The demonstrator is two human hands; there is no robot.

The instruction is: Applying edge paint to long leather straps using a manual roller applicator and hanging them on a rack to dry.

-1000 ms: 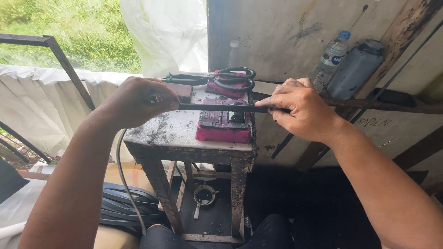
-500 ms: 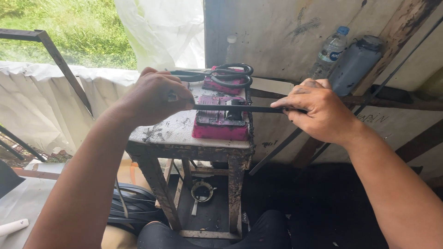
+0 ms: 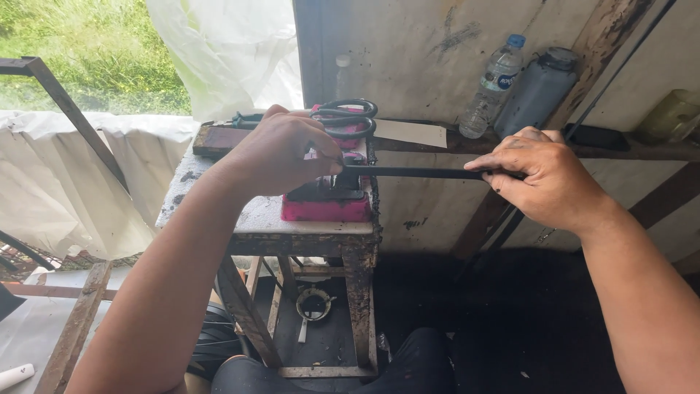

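In the head view, the left hand (image 3: 281,157) sits in the middle of the frame, fingers curled shut on the near end of a long thin black strip (image 3: 423,173). It presses that end down on a pink block-shaped machine (image 3: 328,208). The right hand (image 3: 547,179), at the right of the frame, pinches the far end of the strip and holds it flat and tight.

The pink machine stands on a small dirty wooden stand (image 3: 255,226). Black scissors (image 3: 348,115) lie just behind it. A clear plastic bottle (image 3: 496,87) and a grey jug (image 3: 536,91) stand at the upper right on a shelf.

The strip looks like it is being worked at the machine; both hands need a steady grip.
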